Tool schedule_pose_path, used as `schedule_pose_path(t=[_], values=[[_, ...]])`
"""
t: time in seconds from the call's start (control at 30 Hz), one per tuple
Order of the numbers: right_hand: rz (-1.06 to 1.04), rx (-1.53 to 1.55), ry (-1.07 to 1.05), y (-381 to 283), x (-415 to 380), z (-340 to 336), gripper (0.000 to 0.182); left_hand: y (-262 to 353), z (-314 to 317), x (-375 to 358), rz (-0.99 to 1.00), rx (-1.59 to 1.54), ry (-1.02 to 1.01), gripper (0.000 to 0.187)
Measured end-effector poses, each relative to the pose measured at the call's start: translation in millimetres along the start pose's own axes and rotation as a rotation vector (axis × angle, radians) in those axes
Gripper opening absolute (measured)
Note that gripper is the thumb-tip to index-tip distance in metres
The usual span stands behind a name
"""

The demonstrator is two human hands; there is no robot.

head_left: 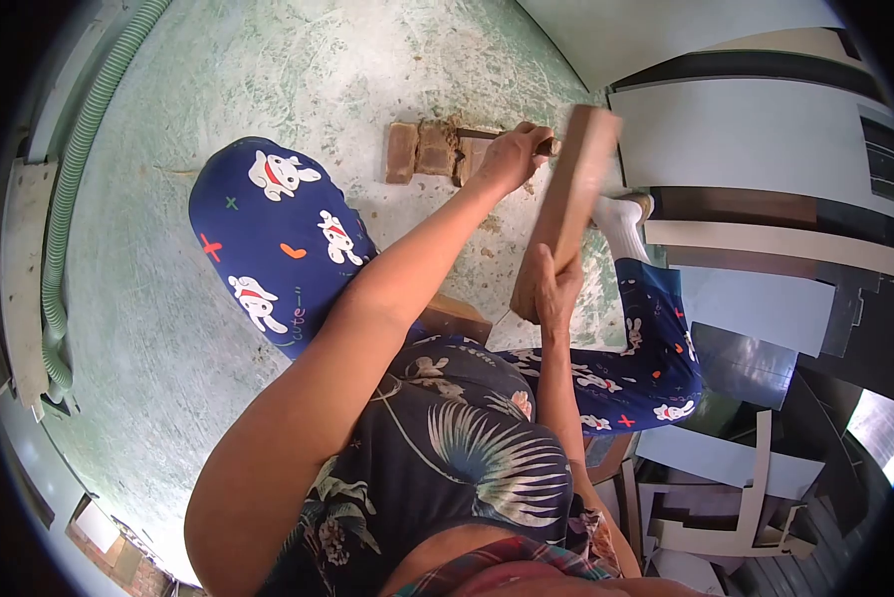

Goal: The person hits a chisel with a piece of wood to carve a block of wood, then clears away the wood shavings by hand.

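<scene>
My left hand (514,161) is closed around a chisel (480,133), whose dark blade reaches left from my fist. The blade's tip rests at a rough, chipped notch in a brown wooden workpiece (435,149) lying on the floor. My fingers hide most of the handle; its end shows at the right of my fist. In my right hand (557,284) is a long, thick wooden block (573,189), gripped near its lower end. Its far end is raised just right of the chisel's handle, apart from it and slightly blurred.
Wood chips lie on the worn green-white floor (298,90) around the workpiece. Between my legs is a wooden piece (454,318). My foot in a white sock (621,227) is at the right, beside stacked panels (746,139). A ribbed green hose (74,169) runs along the left.
</scene>
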State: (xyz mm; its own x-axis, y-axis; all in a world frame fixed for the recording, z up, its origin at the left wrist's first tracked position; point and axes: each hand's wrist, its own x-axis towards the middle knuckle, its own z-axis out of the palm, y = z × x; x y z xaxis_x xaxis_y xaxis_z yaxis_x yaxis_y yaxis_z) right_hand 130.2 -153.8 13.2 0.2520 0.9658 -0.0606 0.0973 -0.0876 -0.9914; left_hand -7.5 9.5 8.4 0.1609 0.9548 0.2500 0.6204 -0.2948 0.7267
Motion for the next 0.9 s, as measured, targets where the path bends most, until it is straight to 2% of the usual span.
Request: schedule_pose_path(t=[0.07, 0.2, 0.23, 0.33, 0.37, 0.47, 0.53, 0.6, 0.7, 0.8, 0.9], values=[[-0.014, -0.145, -0.056, 3, 1, 2, 0.048, -10, 12, -1, -0.007, 0.012, 0.037, 0.035], [0.023, 0.013, -0.011, -21, -7, 0, 0.045, -2, 4, -3, 0.007, 0.002, -0.028, 0.037], [-0.037, 0.053, 0.018, -21, -6, 2, 0.045, 2, 2, -3, 0.015, 0.002, -0.011, 0.038], [0.116, -0.073, -0.076, -5, -1, -1, 0.047, 1, 5, -4, 0.005, 0.044, 0.034, 0.036], [0.070, -0.121, -0.069, 3, -2, 2, 0.048, -6, 11, -3, -0.002, 0.037, 0.002, 0.029], [0.044, -0.041, -0.063, 6, -6, -4, 0.050, -2, 11, -10, 0.055, 0.129, 0.069, 0.031], [0.054, -0.022, -0.026, -8, -8, -5, 0.047, 0, 1, -7, 0.088, 0.073, 0.129, 0.029], [-0.006, -0.001, 0.006, -15, -2, -6, 0.045, 8, -19, 4, 0.025, 0.080, 0.155, 0.032], [-0.016, 0.064, 0.018, -10, 11, -9, 0.041, -6, -26, 24, -0.162, -0.004, 0.309, 0.032], [0.026, 0.088, -0.013, -6, 17, -14, 0.041, -9, -48, 33, -0.190, 0.091, 0.375, 0.036], [0.035, 0.055, -0.041, -1, 20, -12, 0.042, -20, -63, 30, -0.314, 0.084, 0.409, 0.037]])
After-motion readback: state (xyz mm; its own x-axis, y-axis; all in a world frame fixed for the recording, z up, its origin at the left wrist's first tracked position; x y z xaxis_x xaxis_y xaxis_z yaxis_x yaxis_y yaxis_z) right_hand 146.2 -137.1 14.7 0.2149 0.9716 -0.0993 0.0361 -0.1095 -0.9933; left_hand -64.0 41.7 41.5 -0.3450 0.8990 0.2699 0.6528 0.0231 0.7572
